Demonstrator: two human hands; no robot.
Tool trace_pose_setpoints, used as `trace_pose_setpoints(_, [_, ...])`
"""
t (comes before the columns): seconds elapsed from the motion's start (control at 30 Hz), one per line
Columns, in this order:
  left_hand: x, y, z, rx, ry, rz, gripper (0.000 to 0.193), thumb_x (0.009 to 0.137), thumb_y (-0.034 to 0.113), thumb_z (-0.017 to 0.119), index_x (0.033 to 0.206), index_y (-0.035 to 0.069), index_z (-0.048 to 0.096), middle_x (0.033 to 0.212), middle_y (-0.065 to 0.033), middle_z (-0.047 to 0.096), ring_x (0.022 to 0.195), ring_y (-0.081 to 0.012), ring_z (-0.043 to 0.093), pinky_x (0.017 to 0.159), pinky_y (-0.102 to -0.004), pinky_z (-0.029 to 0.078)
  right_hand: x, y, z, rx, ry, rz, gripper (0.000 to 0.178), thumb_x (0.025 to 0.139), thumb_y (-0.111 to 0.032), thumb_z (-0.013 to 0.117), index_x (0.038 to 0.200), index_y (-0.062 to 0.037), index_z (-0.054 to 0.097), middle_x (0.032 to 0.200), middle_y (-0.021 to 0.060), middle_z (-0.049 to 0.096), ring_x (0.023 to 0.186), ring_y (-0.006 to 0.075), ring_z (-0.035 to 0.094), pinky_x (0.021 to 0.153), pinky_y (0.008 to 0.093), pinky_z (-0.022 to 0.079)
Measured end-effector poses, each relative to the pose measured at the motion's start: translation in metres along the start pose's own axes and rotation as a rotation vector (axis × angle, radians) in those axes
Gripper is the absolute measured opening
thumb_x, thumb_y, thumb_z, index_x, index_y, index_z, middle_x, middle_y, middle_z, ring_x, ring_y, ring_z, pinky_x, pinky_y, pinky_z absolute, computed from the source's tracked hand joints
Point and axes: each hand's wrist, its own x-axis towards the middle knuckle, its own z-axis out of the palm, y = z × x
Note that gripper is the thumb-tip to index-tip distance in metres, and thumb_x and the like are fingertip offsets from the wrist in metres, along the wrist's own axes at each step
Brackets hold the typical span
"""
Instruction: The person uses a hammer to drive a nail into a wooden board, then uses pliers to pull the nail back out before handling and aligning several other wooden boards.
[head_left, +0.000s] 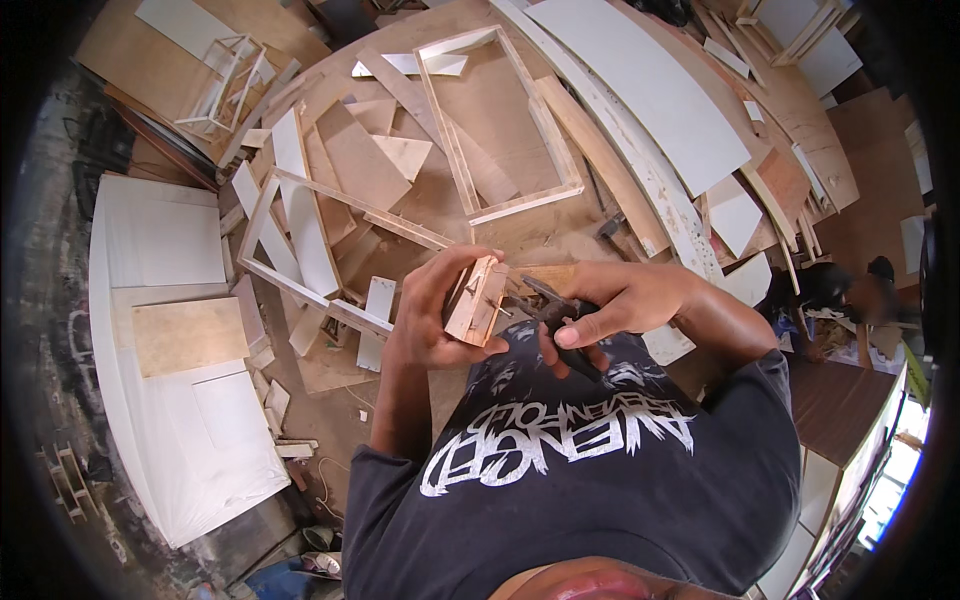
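Note:
My left hand (430,315) is closed around a short block of pale wood (472,308), held up in front of my chest. Thin nails stick out of the block's side facing my right hand. In my right hand (630,305) is a pair of dark pliers (552,312), its fingers wrapped round the handles. The jaws point toward the nails and look parted. Whether they touch a nail I cannot tell. Behind the pliers a strip of wood (545,274) shows, partly covered by my right hand.
Two wooden frames, one rectangular (478,130) and one longer (330,300), lie beyond my hands among scattered offcuts (365,165). White panels (640,90) rest at the far right. A white board (160,250) with a plywood piece (190,335) stands at left. A brown-topped cabinet (840,405) is at right.

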Motion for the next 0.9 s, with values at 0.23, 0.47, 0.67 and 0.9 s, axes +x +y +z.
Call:
trace_pose_setpoints(0.23, [-0.006,-0.001,-0.002,0.014,0.042,0.047,0.089,0.063,0.062,0.088,0.116,-0.004,0.062,0.099,-0.0132,0.067,0.084,-0.0226,0.067,0.075,-0.0320,0.051,0.010,0.003,0.007,-0.095,0.091,-0.048,0.039,0.103,-0.037,0.060,0.097,0.0005,0.063,0.087,0.0081,0.069,0.081,0.0144,0.065,0.067,0.0285,0.048])
trace_pose_setpoints(0.47, [-0.007,-0.002,-0.003,0.074,0.095,0.129,0.069,0.069,0.050,0.085,0.108,-0.003,0.064,0.094,-0.0140,0.068,0.082,-0.0271,0.068,0.077,-0.0352,0.054,0.015,0.008,0.023,0.320,-0.028,-0.054,0.035,0.103,-0.037,0.061,0.092,-0.0045,0.055,0.077,0.0017,0.053,0.072,0.0128,0.058,0.063,0.0282,0.044])
trace_pose_setpoints(0.67, [-0.009,0.011,-0.007,-0.034,0.003,0.260,0.054,0.066,0.030,0.080,0.106,-0.003,0.065,0.094,-0.0161,0.069,0.081,-0.0316,0.071,0.074,-0.0359,0.056,0.007,-0.003,0.027,0.613,-0.254,0.127,0.034,0.104,-0.038,0.061,0.088,-0.0102,0.049,0.075,-0.0025,0.041,0.067,0.0097,0.046,0.055,0.0250,0.037])
trace_pose_setpoints(0.9, [-0.044,0.023,-0.040,-0.328,0.089,-0.254,0.057,0.073,0.040,0.076,0.112,0.000,0.062,0.099,-0.0129,0.068,0.092,-0.0280,0.066,0.086,-0.0413,0.050,0.001,-0.001,-0.001,0.742,-0.443,0.232,0.036,0.102,-0.040,0.062,0.088,-0.0118,0.045,0.074,-0.0037,0.037,0.063,0.0086,0.040,0.052,0.0237,0.032])
